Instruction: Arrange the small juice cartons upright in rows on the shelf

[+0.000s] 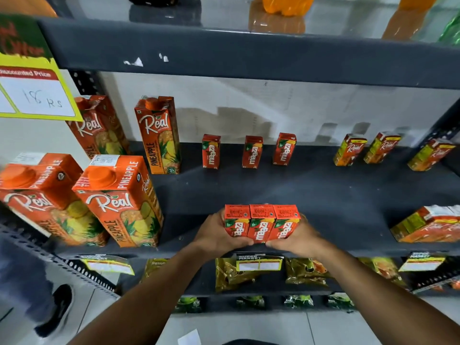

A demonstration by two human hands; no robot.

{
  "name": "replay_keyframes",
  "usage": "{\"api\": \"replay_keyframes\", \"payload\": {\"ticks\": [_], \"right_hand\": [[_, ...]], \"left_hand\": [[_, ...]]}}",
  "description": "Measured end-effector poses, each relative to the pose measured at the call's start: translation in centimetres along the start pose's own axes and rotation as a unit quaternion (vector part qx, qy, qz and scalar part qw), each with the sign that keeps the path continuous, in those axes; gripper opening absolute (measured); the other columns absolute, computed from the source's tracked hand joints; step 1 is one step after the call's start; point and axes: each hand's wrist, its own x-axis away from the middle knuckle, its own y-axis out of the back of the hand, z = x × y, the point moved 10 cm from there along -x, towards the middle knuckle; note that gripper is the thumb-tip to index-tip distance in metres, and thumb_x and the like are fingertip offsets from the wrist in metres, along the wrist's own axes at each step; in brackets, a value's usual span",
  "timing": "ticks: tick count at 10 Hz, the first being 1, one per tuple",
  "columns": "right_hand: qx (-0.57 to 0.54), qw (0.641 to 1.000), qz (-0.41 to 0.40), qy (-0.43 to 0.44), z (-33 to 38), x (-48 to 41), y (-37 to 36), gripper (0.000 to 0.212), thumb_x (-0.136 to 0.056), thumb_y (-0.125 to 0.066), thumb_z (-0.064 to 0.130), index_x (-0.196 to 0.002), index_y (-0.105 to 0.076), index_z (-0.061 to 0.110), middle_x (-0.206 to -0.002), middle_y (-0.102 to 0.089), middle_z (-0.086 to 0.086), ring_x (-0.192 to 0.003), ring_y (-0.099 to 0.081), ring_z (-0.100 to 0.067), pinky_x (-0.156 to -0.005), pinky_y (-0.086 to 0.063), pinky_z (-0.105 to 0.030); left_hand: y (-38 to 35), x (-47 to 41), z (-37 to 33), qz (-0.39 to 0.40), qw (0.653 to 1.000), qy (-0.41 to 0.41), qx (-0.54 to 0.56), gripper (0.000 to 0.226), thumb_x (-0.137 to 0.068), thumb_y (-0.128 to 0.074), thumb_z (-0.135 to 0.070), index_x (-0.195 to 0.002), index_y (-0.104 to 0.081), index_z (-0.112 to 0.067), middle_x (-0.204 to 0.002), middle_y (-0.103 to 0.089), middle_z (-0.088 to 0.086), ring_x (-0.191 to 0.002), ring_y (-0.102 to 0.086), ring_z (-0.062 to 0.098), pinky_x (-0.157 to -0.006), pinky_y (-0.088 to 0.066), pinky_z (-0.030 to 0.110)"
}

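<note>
Three small red Maaza cartons (261, 223) stand side by side, upright, pressed together between my two hands at the front edge of the dark shelf (323, 192). My left hand (214, 232) grips the left carton and my right hand (301, 237) grips the right one. Three more Maaza cartons (252, 151) stand upright in a spaced row at the back of the shelf. Small Real cartons stand at the back right (368, 150), and others lie at the front right (428, 226).
Tall Real pineapple cartons (119, 200) fill the shelf's left side, front and back. A yellow price tag (34, 90) hangs at upper left. The shelf above (249, 56) holds orange bottles. Snack packets (249, 272) sit on the shelf below. A shoe (57, 310) shows on the floor.
</note>
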Motion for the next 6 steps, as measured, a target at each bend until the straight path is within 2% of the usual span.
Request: {"api": "replay_keyframes", "payload": {"ticks": [1, 2, 4, 5, 6], "right_hand": [[0.004, 1.0, -0.002, 0.005, 0.2, 0.2, 0.1, 0.055, -0.043, -0.089, 0.035, -0.094, -0.069, 0.03, -0.099, -0.071, 0.002, -0.089, -0.069, -0.012, -0.089, -0.055, -0.041], [-0.004, 1.0, -0.001, 0.017, 0.6, 0.4, 0.2, 0.052, -0.046, -0.091, 0.028, -0.094, -0.07, 0.027, -0.092, -0.074, 0.006, -0.083, -0.071, -0.006, -0.083, -0.058, -0.041], [-0.007, 1.0, -0.006, 0.018, 0.0, 0.3, -0.1, 0.061, -0.037, -0.088, 0.042, -0.095, -0.07, 0.033, -0.091, -0.075, 0.008, -0.082, -0.07, -0.003, -0.082, -0.059, -0.04], [-0.012, 1.0, -0.009, 0.017, 0.4, 0.1, 0.2, 0.064, -0.035, -0.087, 0.043, -0.096, -0.068, 0.042, -0.09, -0.075, 0.012, -0.083, -0.07, -0.002, -0.082, -0.059, -0.037], [0.011, 0.998, 0.028, 0.063, 1.3, 0.7, -0.3, 0.114, -0.038, -0.09, 0.037, -0.137, -0.035, 0.048, -0.118, -0.065, 0.014, -0.108, -0.062, -0.005, -0.095, -0.047, -0.028]], "left_hand": [[0.0, 0.0, -0.1, 0.008, 1.0, -0.005, -0.01, 0.06, -0.042, -0.093, -0.035, -0.083, -0.056, -0.057, -0.08, -0.067, -0.034, -0.077, -0.064, -0.01, -0.061, -0.047, 0.006], [-0.2, 0.0, -0.1, 0.019, 1.0, -0.007, -0.001, 0.057, -0.044, -0.094, -0.03, -0.085, -0.059, -0.05, -0.082, -0.07, -0.029, -0.078, -0.067, -0.005, -0.071, -0.051, 0.019], [-0.2, -0.1, 0.3, 0.013, 1.0, -0.007, 0.004, 0.058, -0.038, -0.093, -0.038, -0.086, -0.061, -0.046, -0.083, -0.072, -0.022, -0.078, -0.067, -0.005, -0.076, -0.054, 0.026], [0.0, -0.1, -0.2, 0.013, 1.0, -0.009, 0.01, 0.061, -0.037, -0.093, -0.039, -0.088, -0.061, -0.047, -0.086, -0.072, -0.02, -0.081, -0.067, -0.004, -0.082, -0.056, 0.032], [-0.2, 0.7, -1.6, 0.033, 0.993, -0.061, 0.096, 0.096, -0.034, -0.098, -0.036, -0.118, -0.052, -0.042, -0.113, -0.069, -0.005, -0.103, -0.066, 0.01, -0.09, -0.054, 0.045]]}}
